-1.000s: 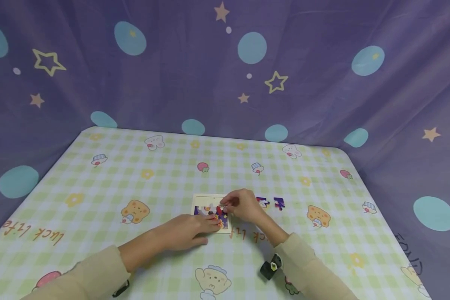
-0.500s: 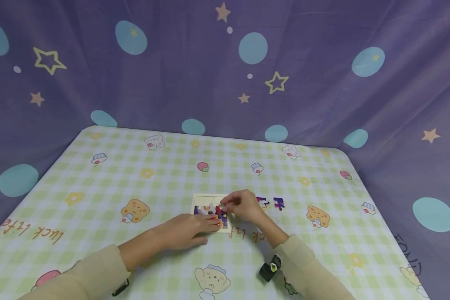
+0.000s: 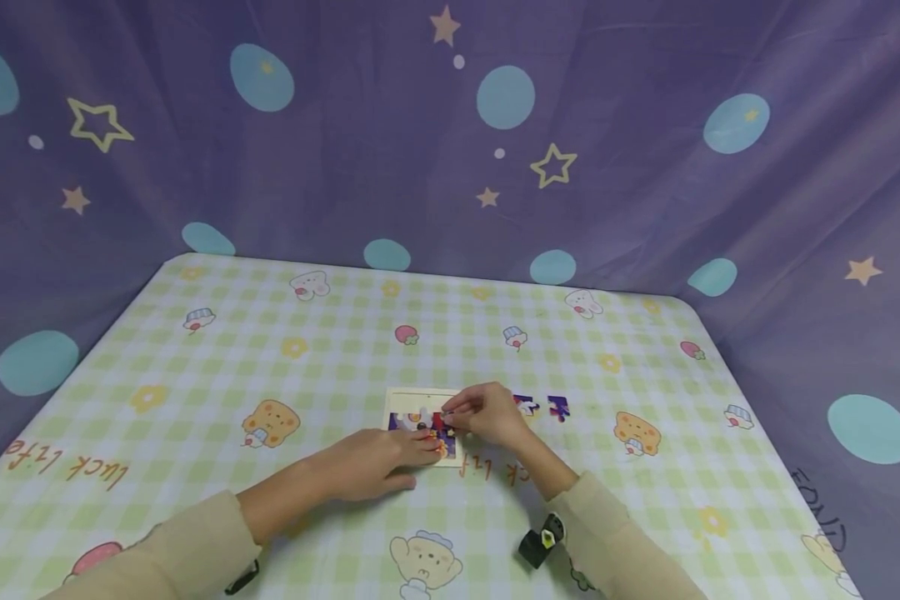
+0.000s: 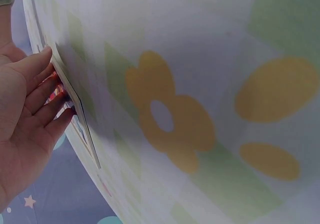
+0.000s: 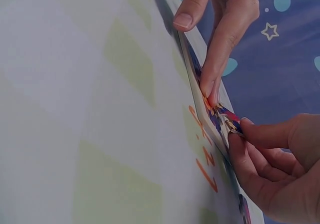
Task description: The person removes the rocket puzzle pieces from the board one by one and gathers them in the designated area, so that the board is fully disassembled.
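Observation:
A jigsaw puzzle board [image 3: 422,392] with a pale frame lies on the table, its lower part filled with purple, red and white pieces. My left hand [image 3: 378,462] rests on it from the left, fingers fairly straight and fingertips pressing the fitted pieces. At the board's right side my right hand [image 3: 491,414] pinches a puzzle piece [image 5: 232,122] between thumb and index finger. In the right wrist view that piece is tilted, with one edge at the fitted pieces. The left wrist view shows the left hand's palm side, its fingertips on the board.
Two loose puzzle pieces lie right of the board: one [image 3: 526,405] partly behind the right hand, the other [image 3: 558,407] farther right. The checked tablecloth [image 3: 345,325] covers the table. A purple curtain [image 3: 390,167] hangs behind it.
The right hand has shifted very slightly down, still pinching the puzzle piece at the board's right side. The left hand stays in place.

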The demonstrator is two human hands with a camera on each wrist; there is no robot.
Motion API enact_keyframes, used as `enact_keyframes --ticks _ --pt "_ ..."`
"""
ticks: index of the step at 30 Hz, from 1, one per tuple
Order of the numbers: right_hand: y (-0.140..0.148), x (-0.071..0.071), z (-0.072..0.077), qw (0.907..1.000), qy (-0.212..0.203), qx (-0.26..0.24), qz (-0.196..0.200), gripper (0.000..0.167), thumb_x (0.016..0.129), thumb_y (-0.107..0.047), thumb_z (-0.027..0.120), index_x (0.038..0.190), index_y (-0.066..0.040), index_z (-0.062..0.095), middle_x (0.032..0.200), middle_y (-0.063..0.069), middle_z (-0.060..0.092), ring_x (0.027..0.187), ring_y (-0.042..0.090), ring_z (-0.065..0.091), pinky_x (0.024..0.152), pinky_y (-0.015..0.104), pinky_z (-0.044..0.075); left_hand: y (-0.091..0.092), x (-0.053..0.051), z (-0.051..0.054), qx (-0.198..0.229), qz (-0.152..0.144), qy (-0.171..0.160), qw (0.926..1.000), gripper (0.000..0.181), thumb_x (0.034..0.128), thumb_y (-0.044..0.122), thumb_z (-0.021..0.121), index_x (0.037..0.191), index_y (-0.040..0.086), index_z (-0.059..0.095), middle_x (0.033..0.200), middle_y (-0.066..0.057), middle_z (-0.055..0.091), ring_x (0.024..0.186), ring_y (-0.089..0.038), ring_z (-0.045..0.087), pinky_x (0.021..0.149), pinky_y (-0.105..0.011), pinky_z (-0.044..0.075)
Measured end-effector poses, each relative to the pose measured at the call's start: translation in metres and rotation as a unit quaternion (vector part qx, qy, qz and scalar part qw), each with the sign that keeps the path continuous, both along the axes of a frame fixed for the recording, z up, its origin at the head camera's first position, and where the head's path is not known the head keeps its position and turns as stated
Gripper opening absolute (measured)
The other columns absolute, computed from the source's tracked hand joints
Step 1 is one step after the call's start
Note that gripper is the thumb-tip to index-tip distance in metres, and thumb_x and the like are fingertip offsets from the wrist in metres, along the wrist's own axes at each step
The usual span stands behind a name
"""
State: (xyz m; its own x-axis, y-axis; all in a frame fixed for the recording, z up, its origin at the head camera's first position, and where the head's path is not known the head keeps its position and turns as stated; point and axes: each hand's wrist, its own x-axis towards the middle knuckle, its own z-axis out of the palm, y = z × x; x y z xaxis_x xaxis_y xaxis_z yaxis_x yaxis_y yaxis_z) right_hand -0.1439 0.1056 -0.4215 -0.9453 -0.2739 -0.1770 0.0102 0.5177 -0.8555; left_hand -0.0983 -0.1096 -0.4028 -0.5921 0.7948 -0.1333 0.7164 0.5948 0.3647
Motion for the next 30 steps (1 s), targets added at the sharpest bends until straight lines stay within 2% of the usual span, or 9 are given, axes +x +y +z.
enact_keyframes --ticks 6,12,17,22,30 --pt "0.003 0.002 0.000 0.9998 -0.015 -0.004 -0.016 0.009 0.082 -0.008 0.074 0.091 -0.005 0.075 0.079 0.008 0.073 0.061 0.009 0.066 0.059 0.024 0.058 0.000 0.002 0.001 0.002 0.001 -0.004 1.0000 0.045 0.0942 0.026 0.060 0.138 0.016 0.054 0.144 0.000 0.053 0.137 -0.021 0.047 0.110 -0.042 0.045" --pt "0.011 0.004 -0.001 0.9997 -0.008 -0.018 -0.017 0.010 0.083 -0.008 0.074 0.091 -0.004 0.075 0.081 0.011 0.074 0.065 0.011 0.069 0.060 0.024 0.058 -0.001 0.002 0.002 0.001 0.001 -0.004 1.0000 0.045 0.0945 0.026 0.059 0.137 0.015 0.054 0.144 0.000 0.052 0.138 -0.021 0.046 0.110 -0.043 0.044" --pt "0.018 0.007 -0.001 0.9997 0.002 0.002 -0.025 0.009 0.083 -0.011 0.073 0.091 -0.008 0.076 0.082 0.007 0.075 0.067 0.008 0.067 0.060 0.020 0.055 0.000 0.002 0.001 0.002 -0.001 -0.002 1.0000 0.045 0.0944 0.026 0.059 0.138 0.016 0.054 0.145 -0.001 0.052 0.138 -0.021 0.046 0.111 -0.043 0.044" --pt "0.027 0.010 -0.002 0.9992 0.008 0.001 -0.038 0.009 0.083 -0.009 0.073 0.091 -0.007 0.076 0.083 0.009 0.076 0.068 0.009 0.069 0.059 0.021 0.055 -0.001 0.002 0.002 0.003 0.000 -0.003 1.0000 0.044 0.0948 0.026 0.058 0.138 0.017 0.053 0.145 -0.001 0.051 0.138 -0.021 0.046 0.112 -0.042 0.042" --pt "0.047 0.018 -0.002 0.9966 -0.030 -0.033 -0.069 0.013 0.085 -0.008 0.072 0.096 -0.002 0.073 0.087 0.012 0.075 0.070 0.013 0.071 0.065 0.026 0.061 -0.001 0.001 0.001 0.007 -0.006 0.010 0.9999 0.044 0.0943 0.025 0.059 0.137 0.016 0.055 0.143 -0.001 0.053 0.136 -0.022 0.048 0.111 -0.043 0.043"
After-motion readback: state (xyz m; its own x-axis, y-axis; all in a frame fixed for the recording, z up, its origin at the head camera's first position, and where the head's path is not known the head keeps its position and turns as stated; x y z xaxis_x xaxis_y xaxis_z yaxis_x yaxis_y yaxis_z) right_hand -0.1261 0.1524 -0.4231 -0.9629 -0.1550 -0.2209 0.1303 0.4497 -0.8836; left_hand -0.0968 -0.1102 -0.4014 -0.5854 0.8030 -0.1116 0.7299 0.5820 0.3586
